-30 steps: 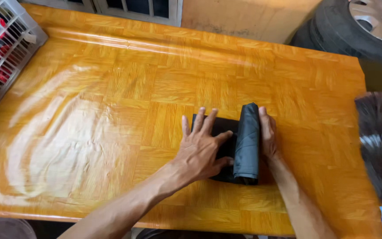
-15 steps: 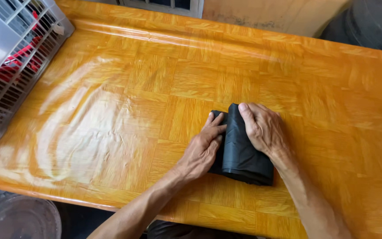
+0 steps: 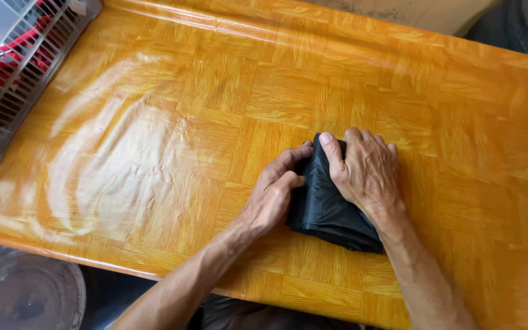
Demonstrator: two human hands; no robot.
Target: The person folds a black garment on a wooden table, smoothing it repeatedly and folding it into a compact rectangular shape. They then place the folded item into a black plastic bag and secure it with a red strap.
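Right of centre, the left hand (image 3: 274,195) and right hand (image 3: 365,168) press a folded black cloth (image 3: 325,208) onto the orange table (image 3: 172,140). A grey slatted basket (image 3: 13,67) sits upper left.

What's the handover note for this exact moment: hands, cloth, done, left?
Left hand: fingers curled against the left edge of the black cloth bundle, gripping it.
Right hand: laid over the bundle's top end, thumb tucked over its edge.
Bundle: folded compact, lying on the orange wood-pattern table, near the front edge, between both hands.
Done: cloth is folded or rolled into a small thick packet.
Left: packet not yet released; both hands on it.
Nearby: grey slatted basket at the table's far left corner, red items inside.
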